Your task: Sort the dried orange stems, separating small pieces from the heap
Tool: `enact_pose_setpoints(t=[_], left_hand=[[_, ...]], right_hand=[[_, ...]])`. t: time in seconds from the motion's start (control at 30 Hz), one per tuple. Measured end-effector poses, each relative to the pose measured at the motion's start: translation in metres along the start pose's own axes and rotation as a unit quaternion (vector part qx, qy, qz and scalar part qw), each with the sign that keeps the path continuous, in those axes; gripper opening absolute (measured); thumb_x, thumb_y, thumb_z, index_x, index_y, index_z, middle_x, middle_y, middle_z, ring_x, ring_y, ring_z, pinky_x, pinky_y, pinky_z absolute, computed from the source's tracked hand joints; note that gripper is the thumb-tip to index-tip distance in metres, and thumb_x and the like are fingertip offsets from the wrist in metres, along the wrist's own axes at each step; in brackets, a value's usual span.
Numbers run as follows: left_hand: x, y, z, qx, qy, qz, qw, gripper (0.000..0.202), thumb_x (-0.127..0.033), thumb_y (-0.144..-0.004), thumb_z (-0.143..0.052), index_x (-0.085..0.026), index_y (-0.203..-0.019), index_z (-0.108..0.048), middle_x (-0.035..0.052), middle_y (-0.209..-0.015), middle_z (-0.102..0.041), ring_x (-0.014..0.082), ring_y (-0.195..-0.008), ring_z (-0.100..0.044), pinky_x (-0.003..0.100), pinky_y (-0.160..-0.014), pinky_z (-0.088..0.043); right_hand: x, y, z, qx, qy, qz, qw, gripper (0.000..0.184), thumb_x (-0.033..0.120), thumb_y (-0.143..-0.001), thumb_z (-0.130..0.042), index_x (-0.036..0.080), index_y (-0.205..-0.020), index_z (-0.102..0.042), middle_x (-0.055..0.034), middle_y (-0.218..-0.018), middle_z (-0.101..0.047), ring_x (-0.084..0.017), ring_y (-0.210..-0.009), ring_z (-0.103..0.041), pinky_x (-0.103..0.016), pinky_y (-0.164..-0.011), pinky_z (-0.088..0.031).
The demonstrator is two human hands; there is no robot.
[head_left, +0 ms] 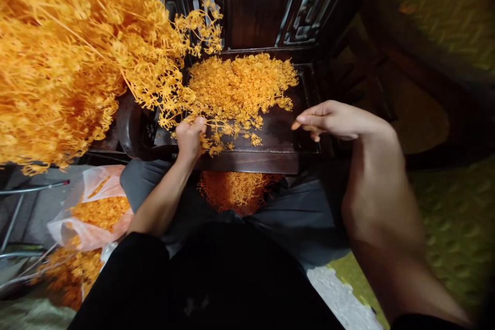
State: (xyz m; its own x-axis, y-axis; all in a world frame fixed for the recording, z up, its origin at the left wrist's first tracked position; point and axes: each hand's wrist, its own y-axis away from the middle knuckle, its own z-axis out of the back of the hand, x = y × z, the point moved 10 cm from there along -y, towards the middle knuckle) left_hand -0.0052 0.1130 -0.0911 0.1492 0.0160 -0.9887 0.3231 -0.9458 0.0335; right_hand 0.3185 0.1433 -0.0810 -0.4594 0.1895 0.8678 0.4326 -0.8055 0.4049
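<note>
My left hand (189, 139) is closed around the thin stems of an orange flower sprig (220, 126) at the front left of a dark wooden seat (270, 139). Behind it lies a heap of loose orange flower heads (243, 82), spindly and artificial-looking. Off to the right, my right hand (323, 119) hovers over the seat's right side, its fingers loosely bent and apart, with nothing visible in them. One small flower head (255, 139) sits by itself near the seat's front edge.
A large bundle of orange sprigs (69, 62) fills the upper left, by the curved armrest (133, 129). A plastic bag (87, 232) holds more orange pieces at lower left. Below the seat, between my knees, is another orange pile (240, 191). A carved backrest (263, 5) rises behind.
</note>
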Motion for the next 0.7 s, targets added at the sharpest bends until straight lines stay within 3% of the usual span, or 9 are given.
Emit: enact_pose_setpoints(t=[0.1,0.17,0.23,0.3,0.4,0.47,0.53,0.6,0.7], left_hand=[[-0.001,0.004,-0.016,0.061,0.039,0.016,0.997,0.025,-0.027,-0.081,-0.072,-0.018,-0.063,-0.057,-0.0026,-0.058,-0.055,0.0059,-0.049,-0.039,0.023,-0.049,-0.032],[0.004,0.008,-0.025,0.079,0.062,0.044,0.994,0.024,-0.030,-0.083,-0.073,-0.017,-0.068,-0.060,-0.0014,-0.062,-0.059,0.0055,-0.048,-0.040,0.022,-0.047,-0.030],[0.010,0.010,-0.028,0.076,0.089,0.076,0.990,0.025,-0.032,-0.086,-0.075,-0.017,-0.071,-0.062,-0.0009,-0.063,-0.060,0.0047,-0.046,-0.039,0.021,-0.044,-0.026],[0.013,0.009,-0.030,0.062,0.130,0.093,0.985,0.026,-0.033,-0.087,-0.075,-0.016,-0.073,-0.062,0.0002,-0.067,-0.062,0.0039,-0.046,-0.038,0.020,-0.042,-0.022],[0.012,0.010,-0.029,0.018,0.188,0.087,0.978,0.026,-0.032,-0.090,-0.075,-0.016,-0.076,-0.061,0.0013,-0.073,-0.066,0.0037,-0.049,-0.044,0.019,-0.044,-0.026],[0.012,0.015,-0.031,-0.008,0.200,0.074,0.977,0.027,-0.034,-0.093,-0.073,-0.016,-0.077,-0.061,0.0002,-0.072,-0.065,0.0043,-0.052,-0.047,0.019,-0.048,-0.031],[0.011,0.022,-0.033,-0.031,0.198,0.055,0.978,0.029,-0.039,-0.093,-0.074,-0.017,-0.078,-0.061,-0.0006,-0.072,-0.065,0.0052,-0.055,-0.050,0.019,-0.051,-0.035],[0.010,0.030,-0.033,-0.043,0.195,0.031,0.979,0.033,-0.044,-0.090,-0.077,-0.017,-0.080,-0.060,-0.0003,-0.075,-0.067,0.0060,-0.058,-0.052,0.019,-0.053,-0.037],[0.013,0.040,-0.040,-0.019,0.173,0.022,0.985,0.037,-0.050,-0.087,-0.079,-0.017,-0.080,-0.061,-0.0016,-0.073,-0.063,0.0061,-0.057,-0.049,0.019,-0.051,-0.036]], right_hand=[[-0.006,-0.019,0.002,-0.067,-0.048,0.041,0.996,0.041,0.056,-0.085,-0.075,0.019,-0.101,-0.080,-0.0023,-0.063,-0.060,-0.014,-0.054,-0.053,-0.035,-0.059,-0.055],[0.000,-0.032,-0.002,-0.126,0.000,0.073,0.989,0.037,0.043,-0.084,-0.077,0.020,-0.113,-0.079,-0.0070,-0.085,-0.072,-0.021,-0.077,-0.068,-0.045,-0.083,-0.061],[0.013,-0.038,-0.008,-0.192,0.077,0.112,0.972,0.049,0.030,-0.079,-0.079,0.019,-0.126,-0.075,-0.0128,-0.120,-0.073,-0.032,-0.121,-0.067,-0.056,-0.115,-0.047],[0.024,-0.041,-0.027,-0.195,0.079,0.143,0.967,0.071,0.023,-0.072,-0.082,0.019,-0.141,-0.065,-0.0153,-0.149,-0.059,-0.036,-0.147,-0.048,-0.058,-0.127,-0.031],[0.029,-0.047,-0.084,-0.079,-0.128,0.144,0.978,0.103,0.028,-0.064,-0.090,0.024,-0.156,-0.044,-0.0162,-0.156,-0.051,-0.034,-0.139,-0.056,-0.053,-0.114,-0.051],[0.036,-0.049,-0.116,-0.051,-0.288,0.140,0.946,0.103,0.037,-0.065,-0.094,0.028,-0.152,-0.039,-0.0122,-0.139,-0.063,-0.026,-0.115,-0.069,-0.042,-0.091,-0.062],[0.044,-0.050,-0.128,-0.101,-0.379,0.159,0.906,0.078,0.048,-0.071,-0.091,0.027,-0.132,-0.048,-0.0030,-0.106,-0.069,-0.016,-0.083,-0.069,-0.027,-0.065,-0.057],[0.052,-0.051,-0.129,-0.154,-0.406,0.181,0.883,0.055,0.057,-0.076,-0.086,0.025,-0.103,-0.051,0.0058,-0.073,-0.056,-0.008,-0.057,-0.050,-0.021,-0.049,-0.041],[0.058,-0.053,-0.124,-0.185,-0.369,0.169,0.895,0.057,0.070,-0.083,-0.074,0.024,-0.080,-0.041,0.0095,-0.059,-0.032,-0.006,-0.049,-0.029,-0.021,-0.044,-0.029]])
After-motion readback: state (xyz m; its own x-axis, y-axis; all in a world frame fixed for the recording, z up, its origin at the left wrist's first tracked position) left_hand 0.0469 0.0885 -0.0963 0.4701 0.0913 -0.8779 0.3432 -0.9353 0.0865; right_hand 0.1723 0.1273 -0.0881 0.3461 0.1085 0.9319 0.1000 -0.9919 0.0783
